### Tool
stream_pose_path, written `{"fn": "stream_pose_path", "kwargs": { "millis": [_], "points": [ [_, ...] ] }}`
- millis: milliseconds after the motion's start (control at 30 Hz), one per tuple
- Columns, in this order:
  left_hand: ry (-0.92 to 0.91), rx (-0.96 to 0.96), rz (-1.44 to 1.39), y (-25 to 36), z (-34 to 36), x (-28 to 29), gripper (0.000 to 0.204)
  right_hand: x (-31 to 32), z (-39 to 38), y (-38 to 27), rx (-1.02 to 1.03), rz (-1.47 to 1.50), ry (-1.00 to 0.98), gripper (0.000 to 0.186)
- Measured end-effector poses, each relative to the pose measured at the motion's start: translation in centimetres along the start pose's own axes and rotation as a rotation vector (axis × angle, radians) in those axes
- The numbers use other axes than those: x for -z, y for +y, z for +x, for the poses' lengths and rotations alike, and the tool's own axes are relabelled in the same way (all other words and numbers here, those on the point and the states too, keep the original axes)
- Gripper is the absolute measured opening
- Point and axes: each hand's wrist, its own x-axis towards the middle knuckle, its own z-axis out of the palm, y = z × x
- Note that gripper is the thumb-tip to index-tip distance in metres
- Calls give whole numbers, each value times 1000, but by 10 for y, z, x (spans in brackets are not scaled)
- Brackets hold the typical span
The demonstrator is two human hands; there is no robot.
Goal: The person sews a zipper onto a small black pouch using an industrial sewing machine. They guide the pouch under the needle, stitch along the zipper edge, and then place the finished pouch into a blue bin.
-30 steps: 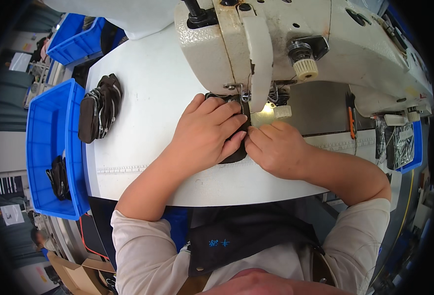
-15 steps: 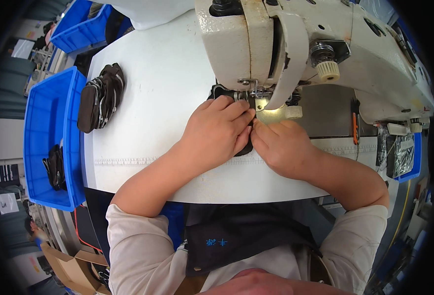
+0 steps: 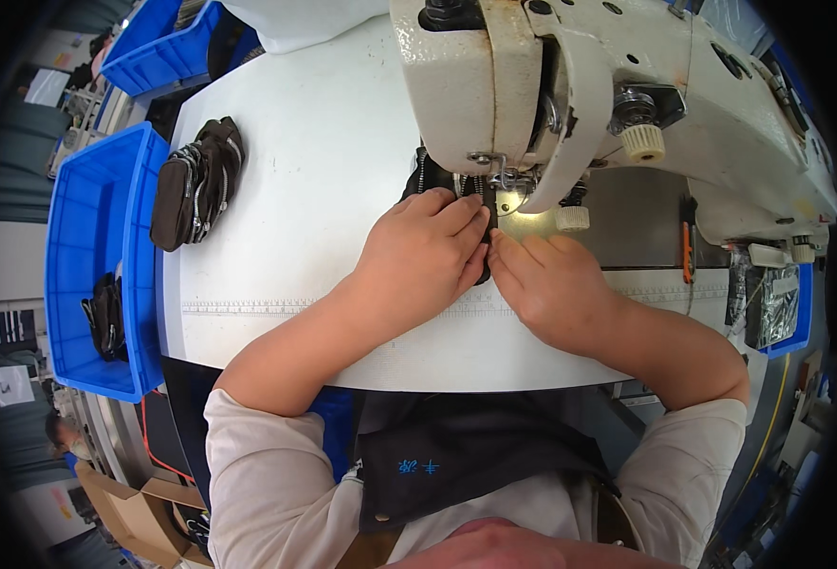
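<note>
Pressing down with your left hand [image 3: 418, 251], you pin a small dark zippered pouch [image 3: 430, 178] flat on the white table [image 3: 304, 171], right under the foot of the cream sewing machine [image 3: 570, 85]. Your right hand [image 3: 546, 280] sits just beside it, fingertips pinching the pouch's near edge, so both hands are closed together on the piece. Most of the pouch is hidden under your fingers; only its far end with the zipper shows past the needle. Judging by that, the seam looks partly run, with the near portion left. A stack of like pouches [image 3: 195, 180] lies to your left, more in the blue bin [image 3: 67, 237].
</note>
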Motion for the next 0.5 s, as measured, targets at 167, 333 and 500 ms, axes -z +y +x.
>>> {"fn": "stream_pose_path", "kwargs": {
  "millis": [167,333,500],
  "points": [
    [2,10,-7,-1,2,-1,38,-3,1,0,-11,-18,72,33],
    [46,18,-13,-8,5,-7,36,-9,2,3,-52,-15,67,36],
    [10,43,-35,-13,5,-10,35,-15,3,7,-82,6,97,35]
  ]
}}
